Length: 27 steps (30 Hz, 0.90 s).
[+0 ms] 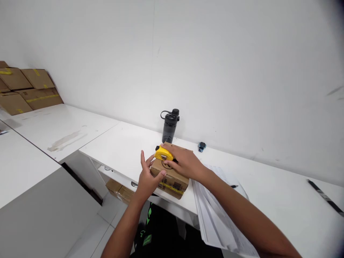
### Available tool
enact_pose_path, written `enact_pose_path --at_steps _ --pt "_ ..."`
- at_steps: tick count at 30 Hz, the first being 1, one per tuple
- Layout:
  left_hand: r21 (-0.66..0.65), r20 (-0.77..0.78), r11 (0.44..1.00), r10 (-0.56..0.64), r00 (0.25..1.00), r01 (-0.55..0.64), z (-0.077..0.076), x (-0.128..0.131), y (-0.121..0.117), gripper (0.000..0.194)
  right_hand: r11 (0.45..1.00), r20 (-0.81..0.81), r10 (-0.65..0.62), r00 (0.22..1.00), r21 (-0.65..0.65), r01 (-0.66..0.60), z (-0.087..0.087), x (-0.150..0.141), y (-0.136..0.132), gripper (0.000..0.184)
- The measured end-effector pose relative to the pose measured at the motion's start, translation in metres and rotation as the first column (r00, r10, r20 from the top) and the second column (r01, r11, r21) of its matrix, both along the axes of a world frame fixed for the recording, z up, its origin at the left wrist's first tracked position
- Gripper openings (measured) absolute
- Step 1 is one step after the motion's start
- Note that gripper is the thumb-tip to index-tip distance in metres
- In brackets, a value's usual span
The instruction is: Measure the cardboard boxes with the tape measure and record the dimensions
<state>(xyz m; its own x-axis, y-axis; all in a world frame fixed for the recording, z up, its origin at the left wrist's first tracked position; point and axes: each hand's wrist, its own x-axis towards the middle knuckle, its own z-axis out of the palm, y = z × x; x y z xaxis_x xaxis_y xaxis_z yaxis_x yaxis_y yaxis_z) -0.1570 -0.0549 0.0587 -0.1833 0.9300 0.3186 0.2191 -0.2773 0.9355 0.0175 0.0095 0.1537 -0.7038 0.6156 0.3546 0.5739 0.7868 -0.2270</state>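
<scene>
Since the yellow tape measure (163, 153) sits on top of a small cardboard box (176, 179), the right hand (185, 161) reaches across the box to grip its casing, fingers over it and thumb out along the near side, apparently to stop it sliding. The left hand (147, 178) is spread at the box's left end, thumb against the near face and index finger raised; I take it to be bracing the box. From where I stand the right hand covers one end of the casing, so I can't tell whether any blade is drawn out.

The box rests at the front of the white desk (126, 143), presumably so both arms reach it easily. A dark bottle (169, 128) stands behind it near the wall, and a blue-and-black device (201, 146) lies farther right, both set back, likely to leave elbow room. Papers (211, 215) lie beneath the right forearm, beside the box, with a pen (234, 186) on them.

Counting up: one tape measure, one box in hand, one bottle, one device, one pen, one dark strip (325, 197) at far right, and four broad cartons (37, 97) stacked far left, with slivers of others beside them.
</scene>
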Motion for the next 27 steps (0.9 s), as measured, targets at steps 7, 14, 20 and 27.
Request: enact_pose_path --at_steps 7,14,20,27 --pt "0.093 0.101 0.973 0.200 0.975 -0.209 -0.012 0.021 0.006 0.085 0.990 -0.102 -0.029 0.994 0.134 0.043 -0.008 0.007 -0.012 0.050" --pt "0.612 -0.063 0.750 0.362 0.930 -0.250 -0.018 0.050 -0.020 0.072 0.940 -0.564 -0.342 0.752 -0.210 0.269 -0.079 0.066 -0.099 0.078" --pt "0.428 -0.051 0.816 -0.408 0.912 0.389 -0.029 0.109 -0.052 0.052 0.855 -0.677 -0.346 0.650 -0.513 -0.079 -0.116 0.083 -0.144 0.076" --pt "0.020 -0.153 0.784 -0.611 0.777 0.620 -0.007 0.156 -0.018 0.061 0.686 -0.477 -0.711 0.517 -0.634 0.358 -0.113 0.179 -0.108 0.055"
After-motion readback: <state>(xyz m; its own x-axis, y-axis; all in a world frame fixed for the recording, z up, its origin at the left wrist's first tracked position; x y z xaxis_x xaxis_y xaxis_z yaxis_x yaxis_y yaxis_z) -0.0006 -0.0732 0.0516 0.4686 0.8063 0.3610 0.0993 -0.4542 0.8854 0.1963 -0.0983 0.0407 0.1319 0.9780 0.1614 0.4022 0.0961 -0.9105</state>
